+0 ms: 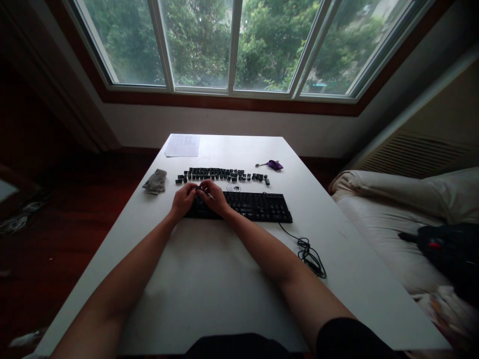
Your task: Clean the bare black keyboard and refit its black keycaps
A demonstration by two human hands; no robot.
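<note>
Over the left end of the black keyboard (258,205), both my hands are brought together. My left hand (182,199) is closed, pinching a small dark keycap (198,188) at its fingertips. Closed as well, my right hand (216,197) meets it at the keycap from the other side. A thin, shiny piece (210,196) shows in my right hand; its kind is too small to make out. Behind the keyboard, several loose black keycaps (213,172) lie in uneven rows. Part of the keyboard is hidden under my hands.
A crumpled grey cloth (154,182) lies to the left. A small clear ring-shaped item (234,188) sits just behind the keyboard. Farther back are a purple object with a brush (274,164) and a paper sheet (182,146). A bundled cable (310,257) lies at right on the white table (209,279).
</note>
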